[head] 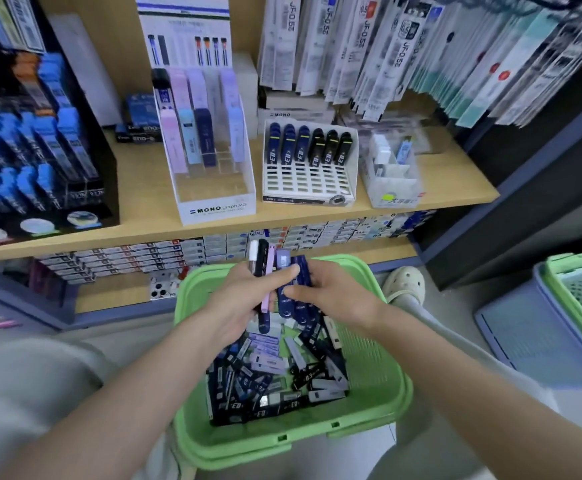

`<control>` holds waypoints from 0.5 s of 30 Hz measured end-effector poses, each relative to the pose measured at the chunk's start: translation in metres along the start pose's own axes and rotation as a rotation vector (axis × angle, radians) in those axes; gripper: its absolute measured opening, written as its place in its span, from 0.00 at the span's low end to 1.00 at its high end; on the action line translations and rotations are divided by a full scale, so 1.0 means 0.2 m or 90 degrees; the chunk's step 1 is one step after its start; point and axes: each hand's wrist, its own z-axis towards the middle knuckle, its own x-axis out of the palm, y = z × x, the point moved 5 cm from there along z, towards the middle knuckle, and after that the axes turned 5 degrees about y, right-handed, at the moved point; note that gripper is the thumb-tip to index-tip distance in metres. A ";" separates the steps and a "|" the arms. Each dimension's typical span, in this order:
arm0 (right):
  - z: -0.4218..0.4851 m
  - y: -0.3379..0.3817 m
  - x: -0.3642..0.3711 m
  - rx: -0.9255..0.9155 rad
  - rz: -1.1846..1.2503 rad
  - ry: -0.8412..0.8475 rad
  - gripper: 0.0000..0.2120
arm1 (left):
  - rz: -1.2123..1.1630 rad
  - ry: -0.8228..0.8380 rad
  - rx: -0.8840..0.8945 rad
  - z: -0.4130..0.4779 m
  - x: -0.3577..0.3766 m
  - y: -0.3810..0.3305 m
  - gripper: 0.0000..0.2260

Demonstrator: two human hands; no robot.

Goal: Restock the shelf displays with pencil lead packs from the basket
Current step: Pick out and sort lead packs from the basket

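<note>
**Sorting a handful of packs over the basket**

The step in hand looks like gathering and sorting. Both hands are raised above the green basket (386,341), near the person, with the shelf (137,188) farther off. The left hand (244,299) grips a fanned bunch of packs (265,261) in white, black, pink and purple, fingers curled round them and thumb laid across the front. Just to its right, the right hand (334,296) pinches several navy packs (300,271), thumb on their face. Many more loose packs (275,375) lie in the basket's bottom. Next, I judge, each colour needs carrying to its matching slot and sliding in upright: pastel ones to the tall white stand (213,188), navy ones to the grid rack (310,181) on its right.
</note>
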 end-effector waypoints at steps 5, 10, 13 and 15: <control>0.01 0.13 -0.01 -0.027 -0.036 -0.033 0.07 | 0.030 -0.033 0.040 0.01 -0.07 -0.07 0.14; 0.06 0.24 -0.03 -0.052 -0.063 -0.056 0.08 | -0.002 -0.033 0.059 0.03 -0.09 -0.17 0.09; 0.09 0.28 -0.07 -0.059 0.020 -0.038 0.10 | -0.057 -0.026 0.063 0.07 -0.12 -0.24 0.08; 0.11 0.31 -0.10 -0.052 0.067 -0.044 0.10 | -0.067 -0.025 0.074 0.09 -0.15 -0.30 0.06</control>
